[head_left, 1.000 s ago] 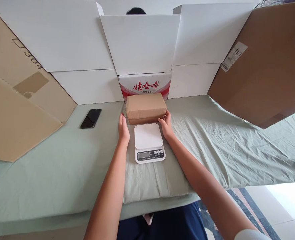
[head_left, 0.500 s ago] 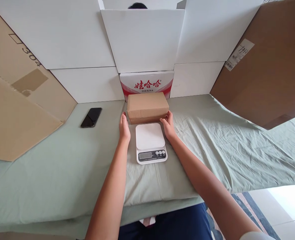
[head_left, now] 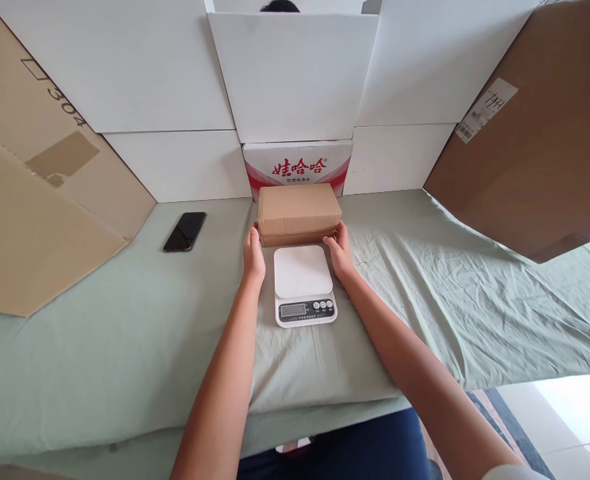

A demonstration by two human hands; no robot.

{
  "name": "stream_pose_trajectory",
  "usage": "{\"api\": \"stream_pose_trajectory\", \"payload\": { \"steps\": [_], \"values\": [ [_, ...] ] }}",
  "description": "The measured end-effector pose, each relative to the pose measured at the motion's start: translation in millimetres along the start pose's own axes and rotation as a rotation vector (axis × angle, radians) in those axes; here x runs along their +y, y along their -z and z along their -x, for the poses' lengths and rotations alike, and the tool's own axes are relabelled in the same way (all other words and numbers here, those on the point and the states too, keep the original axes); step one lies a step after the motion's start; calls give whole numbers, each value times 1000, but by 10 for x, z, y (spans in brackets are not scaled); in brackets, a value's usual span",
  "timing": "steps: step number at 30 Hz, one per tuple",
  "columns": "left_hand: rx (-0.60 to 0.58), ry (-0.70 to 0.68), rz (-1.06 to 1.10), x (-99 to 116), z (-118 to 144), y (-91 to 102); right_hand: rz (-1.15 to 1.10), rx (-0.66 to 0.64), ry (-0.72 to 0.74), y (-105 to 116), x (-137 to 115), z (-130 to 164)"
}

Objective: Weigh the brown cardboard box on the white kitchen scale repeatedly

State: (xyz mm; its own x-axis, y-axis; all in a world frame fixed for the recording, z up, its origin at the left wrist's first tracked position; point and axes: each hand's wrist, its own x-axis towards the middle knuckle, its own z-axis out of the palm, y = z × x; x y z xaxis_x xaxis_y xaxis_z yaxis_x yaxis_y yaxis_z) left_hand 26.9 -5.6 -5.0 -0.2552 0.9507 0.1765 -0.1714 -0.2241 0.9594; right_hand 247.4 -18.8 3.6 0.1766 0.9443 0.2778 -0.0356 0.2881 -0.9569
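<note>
- Two bare hands at the near corners of a small brown cardboard box (head_left: 299,211): left hand (head_left: 253,255) at the near left corner, right hand (head_left: 341,249) at the near right corner.
- Fingertips of both against the box's lower near edge, palms turned inward, fingers extended rather than clenched; looks like a light two-sided hold, though cannot tell whether truly clamped or merely touching.
- Box lying flat on the green sheet (head_left: 125,333), just beyond the hands, on the far side of them and centred between the two forearms.
- Long axis of the box running left to right, broad top face up, long near face turned toward the wearer; short ends pointing left and right.
- Neither hand clearly nearer: both about equally placed, one at each end of that long axis.
- White kitchen scale (head_left: 304,283) directly near of the box, between the two wrists, platform bare, display and buttons on its near edge.
- Red-and-white printed carton (head_left: 298,167) touching or just behind the box's far side, white boards stacked above it.
- Black phone (head_left: 185,231) lying flat well to the left; large brown cartons leaning at far left and far right.
</note>
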Motion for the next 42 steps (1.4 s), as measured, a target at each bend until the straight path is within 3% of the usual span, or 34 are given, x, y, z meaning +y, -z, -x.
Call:
{"api": "stream_pose_trajectory", "payload": {
  "steps": [42],
  "values": [
    [-3, 9, -4, 17, 28, -34, 16, -19, -15, 5, -83, 64]
  ]
}}
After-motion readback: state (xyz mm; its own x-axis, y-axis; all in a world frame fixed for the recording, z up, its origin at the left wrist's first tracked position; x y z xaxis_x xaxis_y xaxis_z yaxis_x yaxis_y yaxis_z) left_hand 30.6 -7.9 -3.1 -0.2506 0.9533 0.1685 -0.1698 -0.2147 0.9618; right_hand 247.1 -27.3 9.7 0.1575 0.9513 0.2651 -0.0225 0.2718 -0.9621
